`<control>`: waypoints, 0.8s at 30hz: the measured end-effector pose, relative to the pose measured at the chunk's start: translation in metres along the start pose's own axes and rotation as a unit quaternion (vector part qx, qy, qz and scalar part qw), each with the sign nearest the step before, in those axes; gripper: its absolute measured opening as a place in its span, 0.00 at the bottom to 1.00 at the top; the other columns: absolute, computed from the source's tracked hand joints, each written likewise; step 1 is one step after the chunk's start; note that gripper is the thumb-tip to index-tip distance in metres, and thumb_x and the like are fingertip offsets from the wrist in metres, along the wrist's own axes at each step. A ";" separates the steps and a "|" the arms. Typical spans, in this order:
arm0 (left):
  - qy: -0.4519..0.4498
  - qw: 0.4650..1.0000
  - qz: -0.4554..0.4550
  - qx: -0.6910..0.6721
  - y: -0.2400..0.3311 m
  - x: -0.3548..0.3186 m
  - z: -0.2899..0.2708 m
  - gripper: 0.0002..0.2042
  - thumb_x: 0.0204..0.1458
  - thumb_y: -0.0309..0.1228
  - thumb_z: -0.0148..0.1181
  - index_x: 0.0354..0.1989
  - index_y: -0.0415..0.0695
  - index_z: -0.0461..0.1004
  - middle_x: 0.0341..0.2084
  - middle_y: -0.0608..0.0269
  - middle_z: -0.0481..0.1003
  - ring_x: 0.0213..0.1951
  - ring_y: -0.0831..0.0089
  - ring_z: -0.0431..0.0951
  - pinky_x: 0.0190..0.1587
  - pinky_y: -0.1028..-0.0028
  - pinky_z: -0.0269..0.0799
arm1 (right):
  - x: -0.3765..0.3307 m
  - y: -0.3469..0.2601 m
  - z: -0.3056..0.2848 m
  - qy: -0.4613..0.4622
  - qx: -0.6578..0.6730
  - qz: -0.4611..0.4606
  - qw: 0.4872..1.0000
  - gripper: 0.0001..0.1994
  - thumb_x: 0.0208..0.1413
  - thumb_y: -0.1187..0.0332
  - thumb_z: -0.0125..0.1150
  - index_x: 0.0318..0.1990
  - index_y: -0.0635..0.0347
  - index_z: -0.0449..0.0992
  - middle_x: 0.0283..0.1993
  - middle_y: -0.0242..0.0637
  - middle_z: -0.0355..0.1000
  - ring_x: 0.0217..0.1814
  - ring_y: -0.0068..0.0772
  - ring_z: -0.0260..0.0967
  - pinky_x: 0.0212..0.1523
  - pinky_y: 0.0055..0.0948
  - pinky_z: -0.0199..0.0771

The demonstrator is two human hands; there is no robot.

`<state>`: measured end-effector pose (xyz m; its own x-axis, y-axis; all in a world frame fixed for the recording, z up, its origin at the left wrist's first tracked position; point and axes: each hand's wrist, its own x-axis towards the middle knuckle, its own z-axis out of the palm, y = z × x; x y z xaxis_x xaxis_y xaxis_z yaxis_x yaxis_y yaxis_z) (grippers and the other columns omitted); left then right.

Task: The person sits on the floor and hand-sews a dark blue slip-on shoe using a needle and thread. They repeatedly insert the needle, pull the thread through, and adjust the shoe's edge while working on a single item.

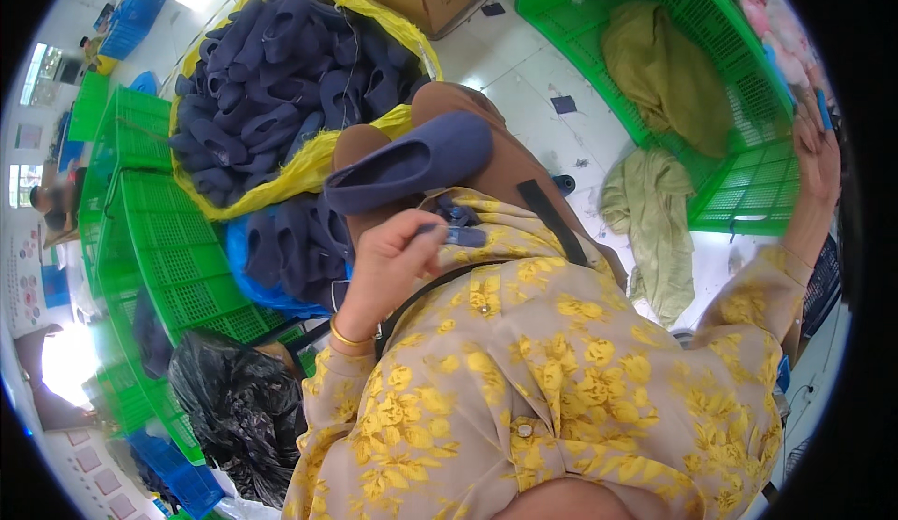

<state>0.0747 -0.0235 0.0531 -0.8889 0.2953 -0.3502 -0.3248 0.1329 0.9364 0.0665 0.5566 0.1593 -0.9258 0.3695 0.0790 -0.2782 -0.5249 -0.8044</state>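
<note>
A dark blue slip-on shoe (pixel 409 165) lies across my knees, over brown trousers (pixel 519 179). My left hand (pixel 395 263) is above my lap, just below the shoe, with its fingers closed together. Small dark blue pieces (pixel 458 235) lie right by its fingertips; whether one is in the pinch cannot be made out. My right hand (pixel 818 157) reaches far out to the right, fingers stretched upward beside a pile of pink and white fluffy things (pixel 756 6). A narrow blue strip (pixel 823 108) shows along its fingers; I cannot tell if it is held.
A yellow sack (pixel 423 48) full of similar shoes (pixel 281 76) stands ahead, with a blue bag (pixel 245 272) of more nearby. Green crates (pixel 187 239) line the left; another green crate (pixel 739 179) with olive cloth (pixel 664 71) is at right. A black plastic bag (pixel 234 408) sits lower left.
</note>
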 end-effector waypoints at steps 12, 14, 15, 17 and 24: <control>0.012 0.997 0.077 0.000 -0.010 0.029 0.034 0.05 0.61 0.26 0.54 0.39 0.37 0.72 0.23 0.65 0.75 0.23 0.83 0.74 0.28 0.83 0.71 | -0.144 0.248 0.169 -0.334 -0.651 -0.197 0.653 0.18 0.43 0.70 0.64 0.46 0.51 0.75 0.31 0.32 0.65 0.28 0.35 0.66 0.28 0.30 0.67; 0.024 0.998 0.065 -0.012 -0.007 0.028 0.035 0.05 0.61 0.25 0.53 0.39 0.37 0.72 0.24 0.65 0.75 0.23 0.83 0.74 0.28 0.83 0.72 | -0.142 0.271 0.181 -0.354 -0.630 -0.334 0.605 0.17 0.41 0.70 0.60 0.44 0.56 0.75 0.27 0.30 0.61 0.27 0.30 0.66 0.26 0.29 0.64; 0.037 0.997 0.070 -0.022 -0.009 0.027 0.035 0.05 0.61 0.25 0.53 0.38 0.36 0.72 0.24 0.65 0.75 0.24 0.83 0.74 0.29 0.82 0.72 | -0.141 0.276 0.182 -0.365 -0.619 -0.335 0.609 0.17 0.41 0.70 0.59 0.43 0.57 0.75 0.26 0.30 0.61 0.27 0.30 0.65 0.26 0.29 0.64; 0.063 0.994 0.079 -0.043 -0.014 0.025 0.034 0.05 0.61 0.25 0.53 0.38 0.36 0.73 0.25 0.65 0.75 0.25 0.83 0.74 0.29 0.82 0.72 | -0.138 0.283 0.186 -0.362 -0.599 -0.352 0.622 0.15 0.44 0.69 0.57 0.43 0.59 0.75 0.26 0.30 0.61 0.26 0.30 0.65 0.25 0.29 0.64; 0.255 0.955 0.131 0.078 -0.001 0.024 -0.025 0.08 0.60 0.25 0.53 0.35 0.37 0.78 0.28 0.65 0.78 0.27 0.82 0.74 0.33 0.81 0.70 | -0.130 0.291 0.176 -0.306 -0.509 -0.069 0.801 0.13 0.46 0.77 0.61 0.42 0.61 0.76 0.24 0.27 0.63 0.23 0.24 0.62 0.23 0.25 0.61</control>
<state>0.0457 -0.0397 0.0442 -0.9876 -0.1567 -0.0105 -0.0528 0.2688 0.9617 0.0605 0.2209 0.0189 -0.9434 -0.2380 0.2309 -0.3230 0.5022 -0.8021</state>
